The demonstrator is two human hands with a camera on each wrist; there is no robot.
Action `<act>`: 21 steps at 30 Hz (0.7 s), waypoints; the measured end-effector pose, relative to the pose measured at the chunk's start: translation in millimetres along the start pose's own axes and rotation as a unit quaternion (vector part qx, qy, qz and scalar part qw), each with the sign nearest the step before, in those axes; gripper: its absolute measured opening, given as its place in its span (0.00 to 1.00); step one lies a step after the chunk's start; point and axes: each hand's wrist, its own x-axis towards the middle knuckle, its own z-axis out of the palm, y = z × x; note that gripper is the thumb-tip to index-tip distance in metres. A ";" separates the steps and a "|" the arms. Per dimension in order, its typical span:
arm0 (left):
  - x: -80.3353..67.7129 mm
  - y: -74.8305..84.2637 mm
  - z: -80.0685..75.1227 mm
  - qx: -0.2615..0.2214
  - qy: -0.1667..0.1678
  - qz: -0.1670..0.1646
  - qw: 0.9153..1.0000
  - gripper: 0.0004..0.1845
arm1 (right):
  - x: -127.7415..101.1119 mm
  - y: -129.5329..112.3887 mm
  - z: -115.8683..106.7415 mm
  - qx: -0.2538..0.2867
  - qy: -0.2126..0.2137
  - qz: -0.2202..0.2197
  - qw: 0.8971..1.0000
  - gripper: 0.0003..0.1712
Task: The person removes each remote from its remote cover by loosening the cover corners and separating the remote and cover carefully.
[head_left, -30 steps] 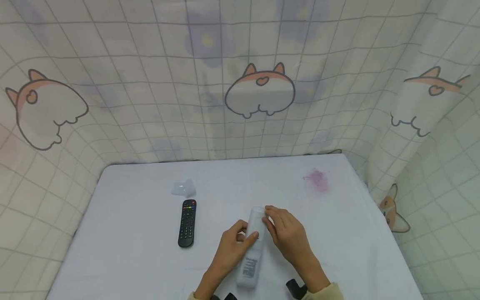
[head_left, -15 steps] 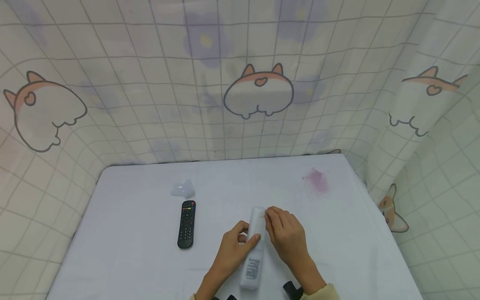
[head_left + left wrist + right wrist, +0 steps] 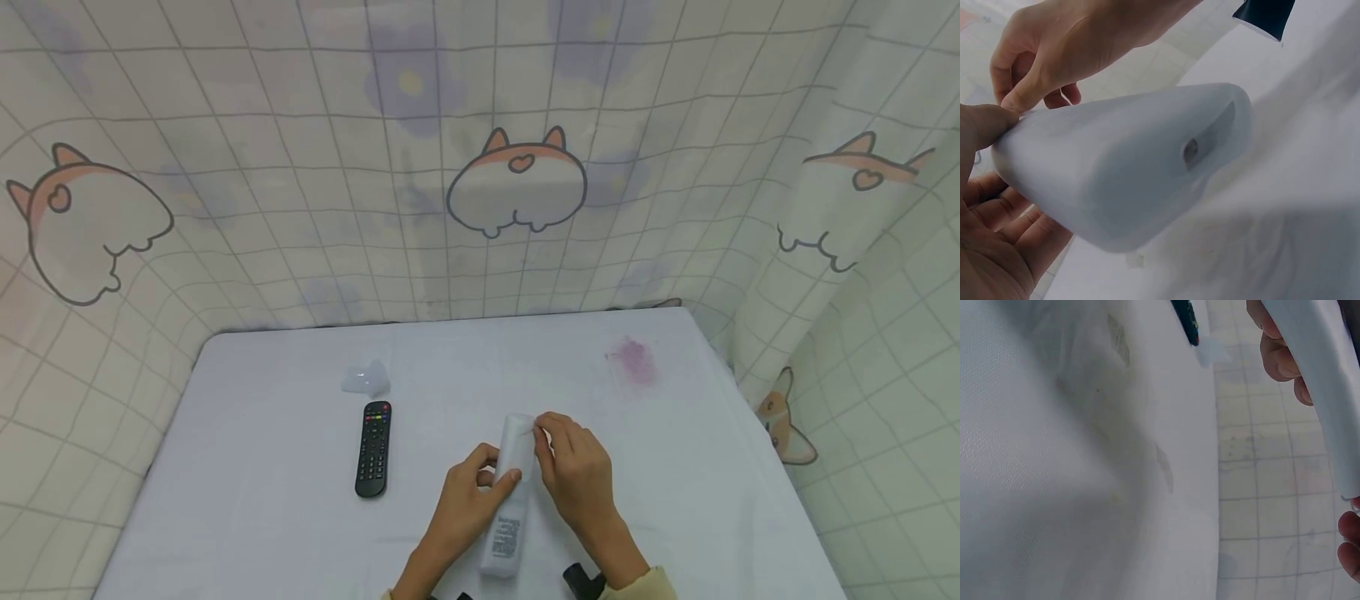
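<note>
Black remote (image 3: 372,450) just beside a translucent scrap (image 3: 367,379), pink stain (image 3: 633,360) on white tabletop (image 3: 262,467), checked curtain (image 3: 300,208) behind

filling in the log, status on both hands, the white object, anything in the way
Left hand grips white object. Right hand pinches at its far end. Black remote off to the left, not in the way.

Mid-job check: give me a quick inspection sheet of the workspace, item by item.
Surface: white table, pink stain at far right.
Job's thing: white object, printed text on its upper face.
Clutter: remote to the left, translucent scrap just beyond it.
Grips: left grip holds the object's middle; right grip pinches at its far right corner.
Cables: nothing seen.
Surroundings: checked cloth with cartoon animals.
</note>
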 end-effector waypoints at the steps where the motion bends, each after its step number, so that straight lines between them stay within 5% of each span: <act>1: -0.4 -0.3 0.1 -0.003 -0.001 -0.001 1.000 0.22 | 0.6 -0.2 -0.2 -0.002 0.001 0.002 1.000 0.14; 21: -5.1 -1.2 -6.5 -0.054 -0.031 0.003 0.998 0.19 | 7.0 3.9 -7.3 0.021 -0.024 0.037 0.999 0.14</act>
